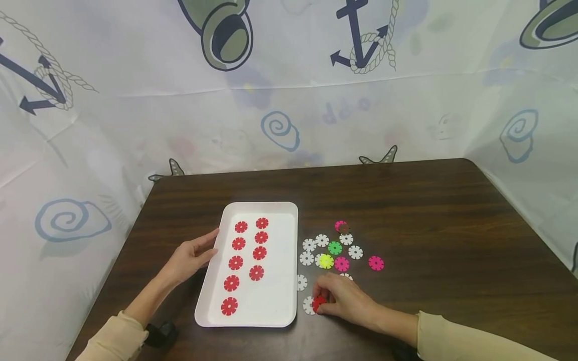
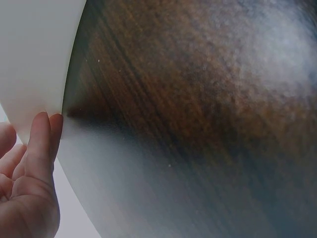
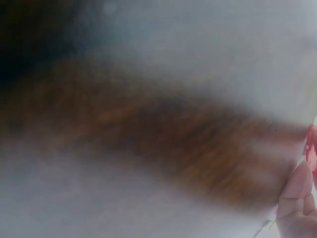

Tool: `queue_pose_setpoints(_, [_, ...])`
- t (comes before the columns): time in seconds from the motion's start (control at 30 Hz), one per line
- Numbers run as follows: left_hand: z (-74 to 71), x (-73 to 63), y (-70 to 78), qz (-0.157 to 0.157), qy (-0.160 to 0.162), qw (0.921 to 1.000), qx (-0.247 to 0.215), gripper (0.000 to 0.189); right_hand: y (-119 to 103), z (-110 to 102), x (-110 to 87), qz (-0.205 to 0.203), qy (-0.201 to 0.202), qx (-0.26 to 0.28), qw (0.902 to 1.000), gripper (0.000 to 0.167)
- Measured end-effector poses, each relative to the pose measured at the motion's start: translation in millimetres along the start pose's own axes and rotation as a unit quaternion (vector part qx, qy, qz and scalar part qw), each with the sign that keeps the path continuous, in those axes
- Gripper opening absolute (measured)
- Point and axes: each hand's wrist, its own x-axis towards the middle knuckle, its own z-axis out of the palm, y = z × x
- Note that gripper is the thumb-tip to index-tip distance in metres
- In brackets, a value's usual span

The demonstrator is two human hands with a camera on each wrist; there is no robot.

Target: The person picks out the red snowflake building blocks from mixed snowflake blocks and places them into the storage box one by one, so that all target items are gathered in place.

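In the head view, my right hand (image 1: 346,301) pinches a red notched plastic disc (image 1: 318,304) between thumb and fingers, close over a white disc (image 1: 308,306) just right of the tray. The right wrist view catches the same red disc (image 3: 311,148) at its edge. My left hand (image 1: 186,261) rests its fingertips against the left side of the white tray (image 1: 281,296). Those fingers are fairly straight in the left wrist view. Inside the tray lie several red discs (image 1: 236,262) in two columns, the left one longer than the right.
Right of the tray, loose discs are scattered on the dark wood table (image 1: 451,240): several white ones, a green disc (image 1: 334,247), a yellow disc (image 1: 326,261) and a few pink ones, with one pink disc (image 1: 376,263) apart. A printed cloth (image 1: 316,115) hangs behind the table.
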Motion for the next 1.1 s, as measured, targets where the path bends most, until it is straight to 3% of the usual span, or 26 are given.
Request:
queue_pose_setpoints(0.47, [1.1, -1.4, -1.3, -0.001, 0.001, 1.0000, -0.004, 0.063, -4, 1, -1.6, -0.007, 0.003, -0.017, 0.9998, 0.024])
queue_pose_setpoints(0.77, [0.8, -0.4, -2.3, 0.002, 0.001, 0.9999, -0.012, 0.063, -1, -7, 4.3, 0.010, 0.004, 0.088, 0.9961, 0.020])
queue_pose_setpoints(1.1, [0.5, 0.3, -1.1, 0.003, -0.001, 0.9999, -0.014, 0.063, -6, -29, 27.9, 0.041, 0.026, 0.103, 0.9935, 0.018])
